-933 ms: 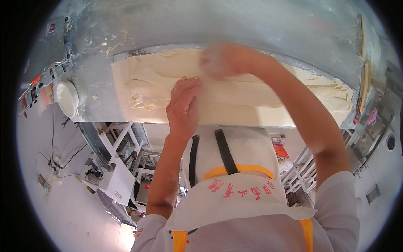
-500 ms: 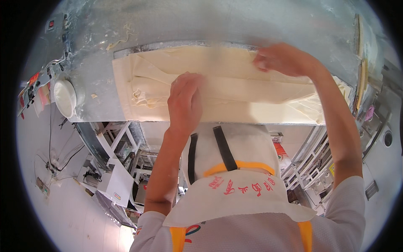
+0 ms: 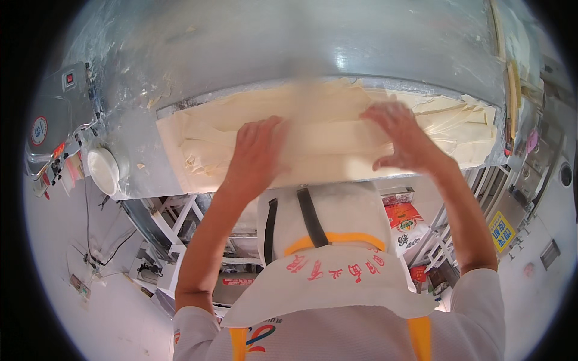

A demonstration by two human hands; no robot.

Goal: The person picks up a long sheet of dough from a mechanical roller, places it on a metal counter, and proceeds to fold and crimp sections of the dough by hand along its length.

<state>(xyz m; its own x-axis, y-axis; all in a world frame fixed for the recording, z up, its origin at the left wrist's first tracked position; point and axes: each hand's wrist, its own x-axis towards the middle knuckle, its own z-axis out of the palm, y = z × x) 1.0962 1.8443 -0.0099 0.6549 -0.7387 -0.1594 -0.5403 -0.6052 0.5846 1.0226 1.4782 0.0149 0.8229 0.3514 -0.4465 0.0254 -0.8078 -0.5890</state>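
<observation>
A long, pale sheet of dough lies folded and wrinkled along the near side of the metal worktable, its loose layers bunched at both ends. My left hand is on or just over the left-middle part of the dough, palm down. Its fingers are stretched out and slightly apart, a little blurred. Over the right-middle part, my right hand has its fingers and thumb spread, with nothing between them. Whether either palm presses on the dough is hard to tell.
The grey metal worktable is streaked with flour. A white bowl stands at its left edge, beside a metal machine with a red switch. Wooden sticks lie along the right edge. Below are a printed sack and white racks.
My right hand has come from the dough's far edge toward me and leftward, its curled fingers now spread. The left hand has shifted slightly, and the whole view has tilted a little.
</observation>
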